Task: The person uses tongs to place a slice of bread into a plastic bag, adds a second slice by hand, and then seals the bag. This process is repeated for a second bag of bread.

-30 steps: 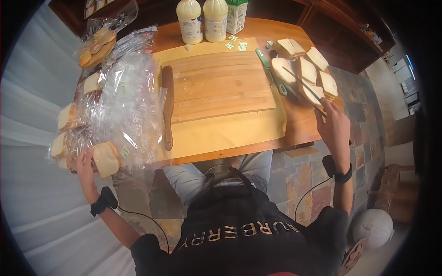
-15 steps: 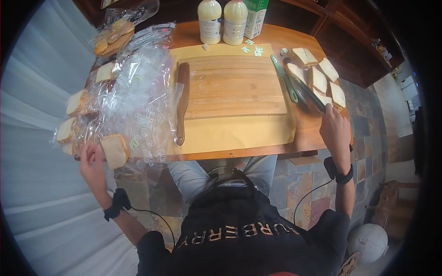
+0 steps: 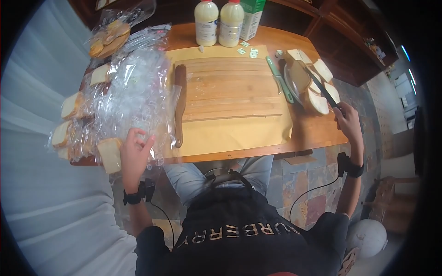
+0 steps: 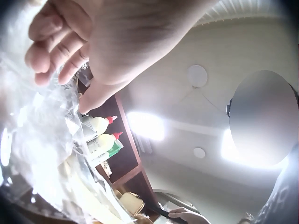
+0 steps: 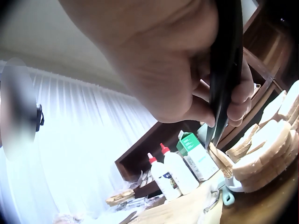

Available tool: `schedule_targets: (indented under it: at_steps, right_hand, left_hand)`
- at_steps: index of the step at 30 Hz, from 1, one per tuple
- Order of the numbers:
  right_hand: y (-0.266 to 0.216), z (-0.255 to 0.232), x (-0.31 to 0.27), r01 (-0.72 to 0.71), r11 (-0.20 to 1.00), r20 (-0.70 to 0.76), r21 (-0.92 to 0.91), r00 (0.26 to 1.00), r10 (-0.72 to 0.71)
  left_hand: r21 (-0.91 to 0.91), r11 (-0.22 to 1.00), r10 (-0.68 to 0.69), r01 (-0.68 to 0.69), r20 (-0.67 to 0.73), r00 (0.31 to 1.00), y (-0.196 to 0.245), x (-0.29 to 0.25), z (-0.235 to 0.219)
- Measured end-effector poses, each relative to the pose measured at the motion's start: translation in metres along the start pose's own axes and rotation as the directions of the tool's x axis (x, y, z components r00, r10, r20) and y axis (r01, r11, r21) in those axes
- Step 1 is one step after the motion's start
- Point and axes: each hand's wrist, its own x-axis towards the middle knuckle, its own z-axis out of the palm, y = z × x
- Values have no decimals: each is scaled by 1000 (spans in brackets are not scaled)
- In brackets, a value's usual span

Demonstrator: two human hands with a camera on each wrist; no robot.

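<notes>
My right hand (image 3: 350, 123) grips a pair of black tongs (image 3: 329, 97) at the table's right side. Their tips are at the top of a bread slice (image 3: 300, 76) that stands tilted on the plate, among several other slices and stacks. In the right wrist view the tongs (image 5: 225, 70) run down between thumb and fingers, with a slice edge (image 5: 222, 161) at their ends. My left hand (image 3: 135, 158) holds nothing, fingers loosely bent over the clear plastic wrappers (image 3: 133, 99). Close beside it lies a slice of bread (image 3: 109, 154) on the plastic.
A wooden cutting board (image 3: 235, 89) lies on yellow paper (image 3: 221, 138), with a wooden-handled spatula (image 3: 180, 101) along its left and a green-handled knife (image 3: 281, 82) to its right. Two bottles (image 3: 206, 25) and a carton (image 3: 251, 20) stand behind. More bread (image 3: 71, 106) lines the left edge.
My left hand has moved right and up from the table's left corner, past the bread slice to the wrappers. The right hand has shifted right with the tongs, and a slice now stands tilted.
</notes>
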Motion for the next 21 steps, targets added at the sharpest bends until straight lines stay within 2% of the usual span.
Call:
schedule_targets:
  at_steps: [2, 9, 12, 21]
  right_hand:
    - [9, -6, 4, -90, 990, 55, 106, 995, 84]
    - [19, -22, 19, -153, 984, 128, 94, 982, 141]
    - [30, -27, 30, -152, 979, 200, 133, 972, 124]
    - [23, -39, 45, -90, 995, 207, 46, 975, 78]
  left_hand:
    - [-9, 1000, -5, 5, 8, 1000, -3, 1, 2]
    - [-14, 999, -38, 38, -4, 999, -2, 0, 5]
    - [5, 1000, -14, 14, 0, 1000, -4, 0, 5]
    - [-64, 998, -25, 25, 8, 1000, -11, -4, 8]
